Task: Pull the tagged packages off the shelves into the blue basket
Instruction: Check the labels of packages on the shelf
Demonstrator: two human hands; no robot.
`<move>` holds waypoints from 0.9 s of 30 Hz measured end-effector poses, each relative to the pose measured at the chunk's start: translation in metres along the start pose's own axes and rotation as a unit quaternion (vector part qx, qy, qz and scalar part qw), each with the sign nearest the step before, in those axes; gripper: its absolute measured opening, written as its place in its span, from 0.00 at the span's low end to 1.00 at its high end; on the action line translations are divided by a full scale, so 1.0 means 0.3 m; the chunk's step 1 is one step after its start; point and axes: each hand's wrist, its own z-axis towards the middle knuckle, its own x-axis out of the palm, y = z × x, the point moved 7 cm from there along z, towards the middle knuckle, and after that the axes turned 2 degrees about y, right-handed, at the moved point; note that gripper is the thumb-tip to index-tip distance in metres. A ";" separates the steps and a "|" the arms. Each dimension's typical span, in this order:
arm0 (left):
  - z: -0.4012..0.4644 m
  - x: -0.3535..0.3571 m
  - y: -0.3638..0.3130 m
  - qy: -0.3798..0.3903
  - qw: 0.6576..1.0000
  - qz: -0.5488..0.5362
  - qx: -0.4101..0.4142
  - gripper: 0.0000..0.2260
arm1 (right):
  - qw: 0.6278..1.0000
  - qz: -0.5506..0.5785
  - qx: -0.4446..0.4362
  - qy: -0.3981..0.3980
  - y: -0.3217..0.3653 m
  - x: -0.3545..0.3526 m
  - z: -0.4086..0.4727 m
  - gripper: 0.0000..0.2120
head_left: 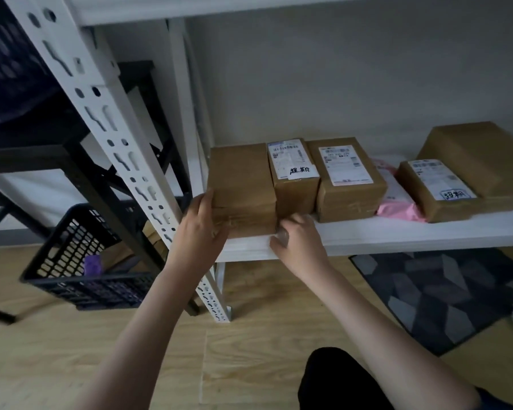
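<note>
On the white shelf (397,235) stand several brown parcels. The leftmost plain brown box (240,184) sits at the shelf's front left corner; my left hand (202,229) grips its left front edge. Beside it stands a narrow box with a handwritten tag (293,173); my right hand (296,241) is curled at its lower front, fingers touching its base. A second tagged box (439,187) lies farther right. The blue basket (83,261) sits on the floor at the left, behind the shelf's white post, with a purple item and cardboard inside.
An untagged labelled box (347,179), a pink mailer bag (397,202) and a large brown box (480,155) share the shelf. A perforated white upright (122,161) crosses the left. A black frame (42,149) stands behind it. A grey patterned mat (442,294) lies on the wooden floor.
</note>
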 end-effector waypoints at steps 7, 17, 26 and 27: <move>-0.082 -0.028 -0.014 -0.022 0.998 -0.043 -0.027 0.34 | 0.997 0.047 -0.046 -0.034 0.009 0.009 -0.048 0.14; -0.350 -0.030 0.007 -0.048 0.994 -0.086 -0.036 0.37 | 0.943 0.280 0.006 0.182 0.017 0.016 -0.297 0.16; -0.354 -0.037 0.047 -0.063 0.991 -0.108 -0.046 0.37 | 0.884 0.432 0.108 0.143 0.018 0.091 -0.281 0.10; -0.357 -0.040 0.052 -0.065 0.989 -0.120 -0.051 0.37 | 0.899 0.407 0.092 0.134 0.026 0.051 -0.284 0.10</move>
